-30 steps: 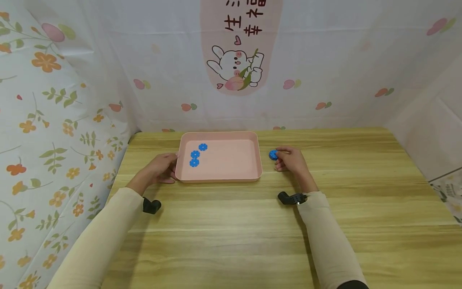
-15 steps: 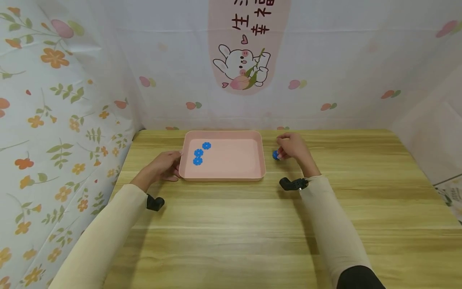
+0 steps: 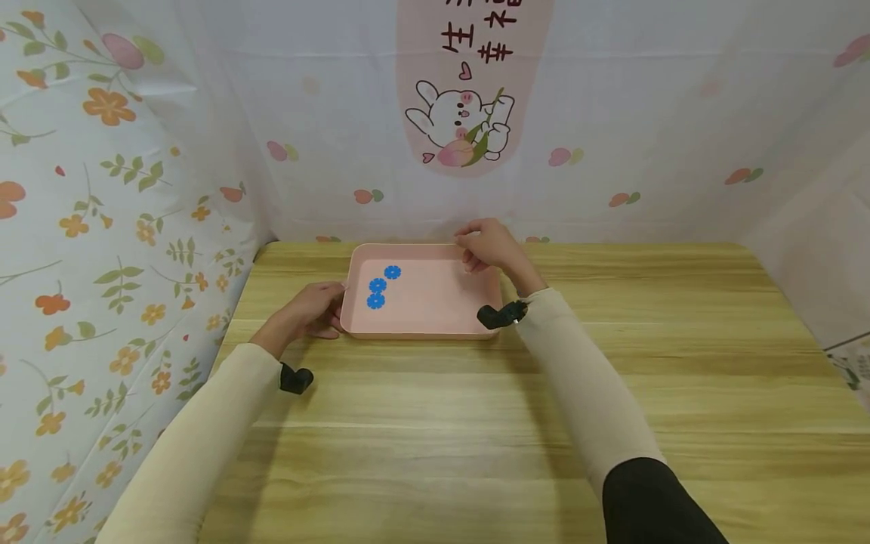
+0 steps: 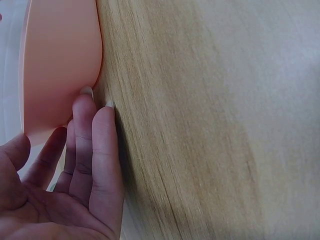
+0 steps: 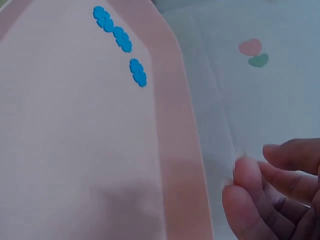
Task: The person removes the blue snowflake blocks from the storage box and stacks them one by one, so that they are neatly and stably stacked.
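Note:
A shallow pink tray (image 3: 421,335) stands on the wooden table near the back wall. Three blue flower-shaped discs (image 3: 377,285) lie at its left end, two of them close together. My left hand (image 3: 313,308) holds the tray's left end; in the left wrist view the thumb is up at the rim and the fingertips lie low against the outer wall. My right hand (image 3: 491,245) is over the tray's back right corner, fingers curled together. No blue shows at its fingertips in the right wrist view, and I cannot tell whether a disc is hidden between them.
A trace of a blue disc pile (image 3: 519,293) shows under the right wrist, just right of the tray. A printed cloth (image 3: 326,136) hangs behind the table, and a flowered one (image 3: 129,287) covers the left side.
My right hand has left the blue pile right of the tray and moved left and back, up over the tray's corner. The left hand stays at the tray's left end.

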Available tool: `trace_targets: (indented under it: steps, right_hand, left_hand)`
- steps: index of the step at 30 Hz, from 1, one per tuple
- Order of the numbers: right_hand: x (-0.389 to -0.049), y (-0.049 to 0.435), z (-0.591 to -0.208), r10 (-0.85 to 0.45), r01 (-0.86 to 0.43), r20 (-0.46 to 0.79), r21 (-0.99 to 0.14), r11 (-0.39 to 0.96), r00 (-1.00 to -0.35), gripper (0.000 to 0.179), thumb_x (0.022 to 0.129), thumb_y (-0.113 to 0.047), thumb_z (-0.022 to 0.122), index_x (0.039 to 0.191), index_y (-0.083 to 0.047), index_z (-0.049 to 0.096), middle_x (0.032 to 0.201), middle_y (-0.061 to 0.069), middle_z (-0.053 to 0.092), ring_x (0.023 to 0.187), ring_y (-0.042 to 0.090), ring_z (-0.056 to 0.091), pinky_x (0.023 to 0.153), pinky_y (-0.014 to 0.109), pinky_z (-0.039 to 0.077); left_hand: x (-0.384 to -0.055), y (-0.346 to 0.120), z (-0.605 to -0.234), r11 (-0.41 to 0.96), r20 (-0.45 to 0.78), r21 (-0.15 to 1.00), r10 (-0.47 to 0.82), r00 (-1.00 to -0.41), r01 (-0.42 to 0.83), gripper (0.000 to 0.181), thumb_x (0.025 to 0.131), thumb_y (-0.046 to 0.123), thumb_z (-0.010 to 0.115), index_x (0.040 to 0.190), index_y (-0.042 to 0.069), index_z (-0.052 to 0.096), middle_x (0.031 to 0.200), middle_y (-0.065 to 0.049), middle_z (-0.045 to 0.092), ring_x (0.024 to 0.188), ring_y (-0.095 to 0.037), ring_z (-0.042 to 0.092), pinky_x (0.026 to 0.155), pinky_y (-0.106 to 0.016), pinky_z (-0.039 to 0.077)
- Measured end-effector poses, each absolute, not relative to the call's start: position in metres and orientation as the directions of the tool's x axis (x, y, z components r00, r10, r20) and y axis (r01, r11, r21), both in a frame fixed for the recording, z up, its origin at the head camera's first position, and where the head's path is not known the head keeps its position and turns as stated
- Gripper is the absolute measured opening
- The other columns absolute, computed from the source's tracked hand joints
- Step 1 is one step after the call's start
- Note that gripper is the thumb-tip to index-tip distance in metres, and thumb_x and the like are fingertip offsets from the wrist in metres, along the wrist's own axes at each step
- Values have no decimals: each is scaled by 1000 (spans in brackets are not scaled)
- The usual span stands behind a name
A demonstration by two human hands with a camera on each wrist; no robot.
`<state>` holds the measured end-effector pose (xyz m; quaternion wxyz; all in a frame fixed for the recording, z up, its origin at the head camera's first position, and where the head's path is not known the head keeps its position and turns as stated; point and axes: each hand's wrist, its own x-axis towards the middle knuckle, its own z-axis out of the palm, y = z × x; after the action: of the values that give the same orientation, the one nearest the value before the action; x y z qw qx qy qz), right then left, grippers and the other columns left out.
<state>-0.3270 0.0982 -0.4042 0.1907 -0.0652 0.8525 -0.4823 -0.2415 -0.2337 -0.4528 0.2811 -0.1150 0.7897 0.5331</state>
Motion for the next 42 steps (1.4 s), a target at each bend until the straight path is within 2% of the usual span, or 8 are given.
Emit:
trace_targets:
  steps: [4,11,16,22,28,37,42]
  right_hand:
    - [-334,81,-413,-366,69,-288,-859,508,-885,33,99,-20,54,127,-4,62,66,7,60,53,16,63,64,38,60]
    - [-342,61,-437,-404,188,-369,-887,421,-837,31,99,-20,56,127,-7,62,74,8,61,59,15,66,72,39,59]
    - [-344,51,-450,-439,224,-394,-893,390,-807,32,100,-22,56,129,-10,61,80,11,63,68,23,70,73,39,59]
    - [-341,35,-465,-447,275,-409,-901,335,-796,33,99,-19,57,132,-13,59,78,11,63,63,22,68,69,39,60]
    - [-339,18,-470,-428,293,-428,-891,347,-796,36,99,-18,57,135,-15,57,74,11,63,57,18,66,62,37,60]
    - [-334,4,-469,-448,203,-419,-868,453,-790,42,98,-13,54,140,-16,52,66,9,61,49,17,62,56,34,58]
    - [-333,1,-471,-452,164,-416,-852,498,-789,39,98,-13,56,137,-14,56,65,8,58,47,17,60,55,33,58]
  left_hand:
    - [-242,-234,-453,410,-567,775,117,-815,-481,50,104,48,33,123,5,51,85,-6,57,71,-16,61,67,-34,58]
    - [-244,-235,-456,410,-569,772,108,-815,-485,47,105,45,33,124,5,51,83,-6,56,69,-16,61,65,-33,58]
    - [-245,-234,-458,410,-566,773,98,-819,-484,46,105,44,34,124,6,51,82,-6,56,68,-16,61,65,-34,59]
    - [-245,-234,-457,411,-564,773,97,-820,-483,47,105,45,34,126,6,51,84,-7,56,68,-16,61,66,-35,59]
    - [-246,-234,-456,408,-561,777,101,-822,-480,48,104,46,35,128,7,50,85,-7,56,68,-16,61,67,-35,59]
    - [-246,-235,-457,402,-565,776,100,-819,-486,48,105,46,35,128,7,50,84,-7,56,67,-16,61,66,-36,59]
    - [-246,-236,-457,401,-567,776,102,-818,-487,48,105,46,35,127,7,50,84,-7,56,67,-16,61,66,-36,59]
